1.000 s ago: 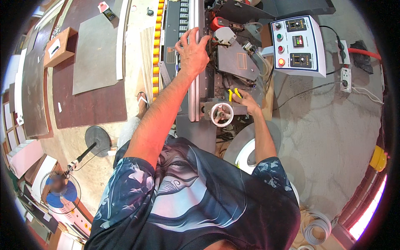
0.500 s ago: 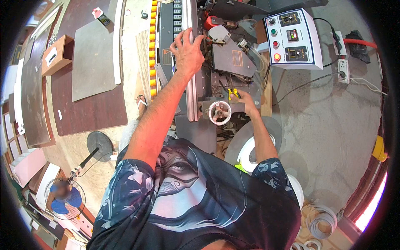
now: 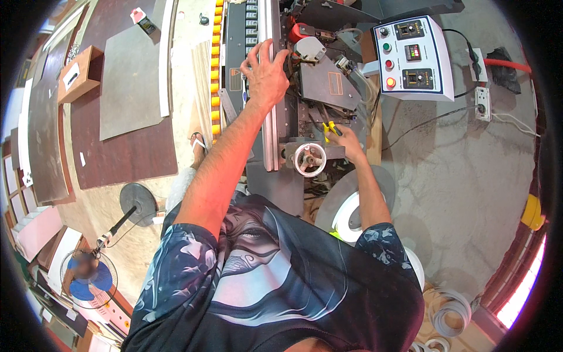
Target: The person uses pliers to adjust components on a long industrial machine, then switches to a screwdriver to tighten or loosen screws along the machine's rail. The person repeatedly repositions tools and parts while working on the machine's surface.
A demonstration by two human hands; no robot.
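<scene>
My left hand (image 3: pixel 268 79) lies with its fingers spread on a long silver metal rail (image 3: pixel 271 141) that runs along the machine. In my right hand (image 3: pixel 350 144) is a pair of pliers (image 3: pixel 326 134) with yellow and black handles. The pliers point away from me into the machine, beside a dark flat cover (image 3: pixel 322 82). Their jaws are hard to make out against the dark parts there. Just left of and nearer than my right hand sits a round handwheel (image 3: pixel 309 159) with a pale rim.
A white control box (image 3: pixel 410 61) with buttons and dials stands at the far right. Yellow rollers (image 3: pixel 214 78) line the machine's left side. A pedestal fan (image 3: pixel 91 278) is at the lower left. White coils (image 3: pixel 450 314) lie at the lower right. Another person's sandalled foot (image 3: pixel 197 142) shows left.
My right hand has shifted slightly to the right with the pliers, and their handles look a little wider apart. My left hand stays on the rail.
</scene>
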